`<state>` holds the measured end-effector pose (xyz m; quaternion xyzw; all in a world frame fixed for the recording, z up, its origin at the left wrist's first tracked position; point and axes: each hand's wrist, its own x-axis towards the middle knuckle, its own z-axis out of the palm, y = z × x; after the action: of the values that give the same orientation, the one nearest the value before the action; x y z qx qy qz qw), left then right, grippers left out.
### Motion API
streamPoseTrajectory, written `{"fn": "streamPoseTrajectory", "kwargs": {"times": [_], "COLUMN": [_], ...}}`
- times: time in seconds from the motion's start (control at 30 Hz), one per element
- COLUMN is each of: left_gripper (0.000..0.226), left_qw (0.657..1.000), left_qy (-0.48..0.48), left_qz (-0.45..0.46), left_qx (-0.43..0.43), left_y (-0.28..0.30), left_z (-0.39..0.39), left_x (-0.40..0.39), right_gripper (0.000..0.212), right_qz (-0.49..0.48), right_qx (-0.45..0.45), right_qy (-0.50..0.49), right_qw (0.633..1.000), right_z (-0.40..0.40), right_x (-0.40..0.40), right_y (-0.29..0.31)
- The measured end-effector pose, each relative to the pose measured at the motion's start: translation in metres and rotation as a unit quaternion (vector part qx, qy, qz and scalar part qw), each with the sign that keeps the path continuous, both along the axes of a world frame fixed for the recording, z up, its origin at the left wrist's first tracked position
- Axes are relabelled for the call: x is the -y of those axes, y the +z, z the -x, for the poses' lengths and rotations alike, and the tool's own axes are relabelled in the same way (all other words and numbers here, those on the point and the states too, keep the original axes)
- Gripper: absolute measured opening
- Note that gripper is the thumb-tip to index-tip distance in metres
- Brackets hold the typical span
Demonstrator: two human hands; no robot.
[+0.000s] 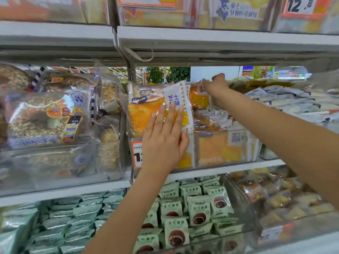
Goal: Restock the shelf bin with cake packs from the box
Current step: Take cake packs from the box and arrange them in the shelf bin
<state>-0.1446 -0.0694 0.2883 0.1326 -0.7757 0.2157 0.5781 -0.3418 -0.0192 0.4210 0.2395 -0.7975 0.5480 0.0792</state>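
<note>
Left hand (pixel 163 138) flat on front cake pack (pixel 146 110), right hand (pixel 216 85) gripping rear pack (pixel 199 97)

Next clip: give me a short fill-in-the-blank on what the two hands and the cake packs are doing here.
1. The left hand presses flat, fingers straight, on the front orange ____.
2. The right hand reaches to the ____ of the clear bin.
3. The shelf below holds ____ packets.
4. The price tag sits on the bin's ____ front corner.

Missing: cake pack; back; green; left

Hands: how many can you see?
2. The left hand presses flat on a cake pack at the bin front; the right hand grips a pack farther back.
</note>
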Motion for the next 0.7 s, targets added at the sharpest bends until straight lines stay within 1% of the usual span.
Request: {"fn": "streamPoseTrajectory", "kwargs": {"times": [0.1, 0.17, 0.2, 0.27, 0.3, 0.37, 0.43, 0.5, 0.53, 0.57, 0.6, 0.63, 0.67, 0.7], "left_gripper": [0.046, 0.047, 0.047, 0.042, 0.038, 0.027, 0.023, 0.024, 0.025, 0.027, 0.028, 0.030, 0.030, 0.029], "left_qw": [0.999, 0.996, 0.993, 0.984, 0.977, 0.955, 0.928, 0.883, 0.848, 0.805, 0.762, 0.726, 0.687, 0.644], "left_qy": [-0.029, -0.075, -0.108, -0.169, -0.197, -0.248, -0.259, -0.223, -0.195, -0.158, -0.119, -0.085, -0.056, -0.027], "left_qz": [-0.018, -0.032, -0.032, -0.030, -0.048, -0.113, -0.198, -0.308, -0.372, -0.434, -0.486, -0.518, -0.553, -0.589], "left_qx": [0.023, 0.038, 0.047, 0.055, 0.066, 0.113, 0.179, 0.275, 0.325, 0.372, 0.411, 0.444, 0.469, 0.488], "left_y": [0.007, -0.004, -0.017, -0.053, -0.077, -0.128, -0.186, -0.245, -0.272, -0.301, -0.330, -0.356, -0.379, -0.398], "left_z": [-0.009, -0.023, -0.032, -0.054, -0.066, -0.087, -0.104, -0.124, -0.136, -0.148, -0.162, -0.177, -0.195, -0.215], "left_x": [-0.007, -0.021, -0.030, -0.052, -0.064, -0.086, -0.103, -0.121, -0.127, -0.130, -0.133, -0.133, -0.133, -0.132], "right_gripper": [0.032, 0.017, 0.012, 0.009, 0.011, 0.016, 0.016, 0.013, 0.014, 0.016, 0.018, 0.020, 0.022, 0.026], "right_qz": [0.125, 0.198, 0.215, 0.205, 0.184, 0.132, 0.055, -0.047, -0.098, -0.153, -0.215, -0.277, -0.338, -0.398], "right_qx": [-0.067, -0.156, -0.199, -0.247, -0.255, -0.248, -0.214, -0.155, -0.116, -0.074, -0.032, 0.010, 0.058, 0.109], "right_qy": [0.030, 0.047, 0.052, 0.066, 0.075, 0.088, 0.107, 0.123, 0.130, 0.142, 0.162, 0.189, 0.217, 0.245], "right_qw": [0.989, 0.967, 0.955, 0.945, 0.946, 0.956, 0.969, 0.979, 0.980, 0.975, 0.963, 0.942, 0.914, 0.877], "right_z": [-0.068, -0.117, -0.138, -0.171, -0.186, -0.208, -0.220, -0.230, -0.233, -0.234, -0.236, -0.238, -0.241, -0.247], "right_x": [-0.053, -0.093, -0.112, -0.142, -0.154, -0.173, -0.183, -0.193, -0.197, -0.201, -0.204, -0.205, -0.206, -0.207], "right_y": [-0.021, -0.055, -0.076, -0.124, -0.151, -0.207, -0.268, -0.331, -0.360, -0.391, -0.420, -0.445, -0.468, -0.485]}}
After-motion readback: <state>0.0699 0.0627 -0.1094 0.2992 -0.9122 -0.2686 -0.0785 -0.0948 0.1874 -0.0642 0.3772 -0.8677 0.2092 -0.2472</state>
